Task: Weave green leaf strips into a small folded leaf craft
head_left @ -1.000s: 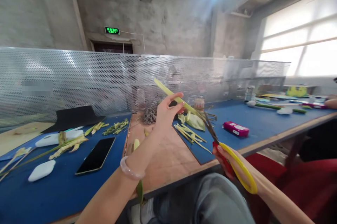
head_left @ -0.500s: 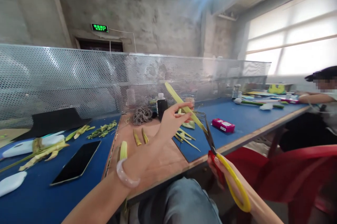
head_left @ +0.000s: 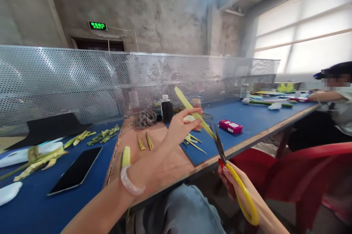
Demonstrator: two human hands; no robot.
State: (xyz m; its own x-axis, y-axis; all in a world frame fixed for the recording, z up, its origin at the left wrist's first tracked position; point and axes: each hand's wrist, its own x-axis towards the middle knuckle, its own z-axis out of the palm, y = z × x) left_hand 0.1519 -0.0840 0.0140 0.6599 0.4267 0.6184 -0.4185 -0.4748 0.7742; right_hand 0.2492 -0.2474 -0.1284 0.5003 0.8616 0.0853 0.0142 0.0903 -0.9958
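The left hand [head_left: 183,122] holds the long, flat, pale-green plant strip [head_left: 184,101] above the blue-topped counter [head_left: 264,117], fingers closed in a narrow pinch. The strip slopes from 11 o'clock to 5 o'clock. The right hand [head_left: 242,177] has its fingers wrapped around the red-and-yellow handles of the metal scissors [head_left: 232,171]; the blades are at the strip's lower end. A magenta rectangular box [head_left: 231,126] lies at 3 o'clock from the left hand.

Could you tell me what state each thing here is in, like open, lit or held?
Pale green strip: slanting, pinched by left hand
Scissors: slightly open, gripped by right hand
Phone: flat, dark
Dark bottle: upright, capped
Grey cord: tangled
Exit sign: lit
Pink packet: open or sealed, unclear
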